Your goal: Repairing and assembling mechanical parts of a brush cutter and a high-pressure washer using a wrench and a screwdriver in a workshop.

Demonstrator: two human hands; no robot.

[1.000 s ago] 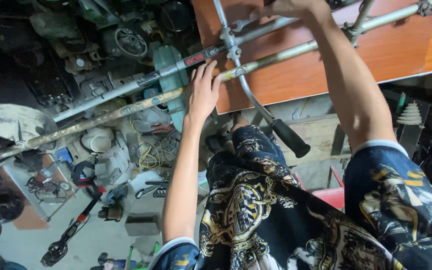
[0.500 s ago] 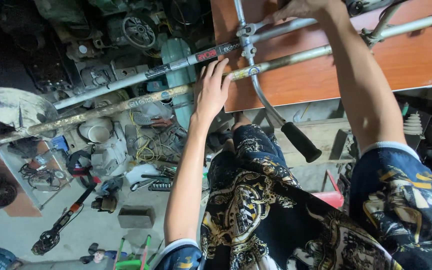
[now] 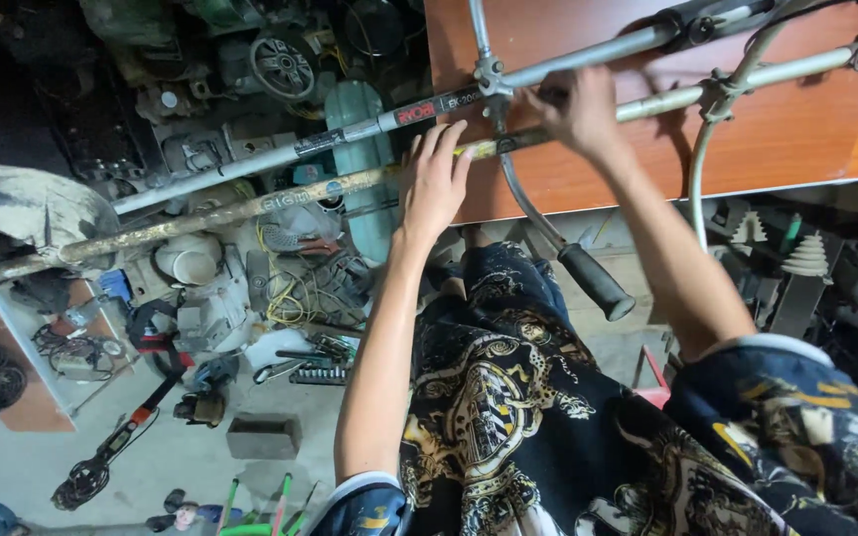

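Two long metal shafts lie across a brown wooden tabletop (image 3: 796,149) and stick out past its left edge. The upper shaft (image 3: 350,134) is clean grey; the lower shaft (image 3: 230,210) is dirty and scratched. My left hand (image 3: 432,184) rests flat on the lower shaft at the table's edge, fingers spread. My right hand (image 3: 578,109) curls around the lower shaft just right of a handle clamp (image 3: 490,76). From the clamp a bent handlebar runs down to a black rubber grip (image 3: 598,282) over my lap.
Below the shafts, the floor at left holds engine parts, a coil of yellow wire (image 3: 295,293), a socket set (image 3: 322,374), a grey brick (image 3: 263,435) and cables. A worn guard (image 3: 32,203) sits at the shafts' left end. A second loop handle (image 3: 707,149) hangs at the right.
My right hand has come down from the top edge onto the lower shaft beside the clamp. My left hand has stayed on the shaft. The view has tilted down slightly.
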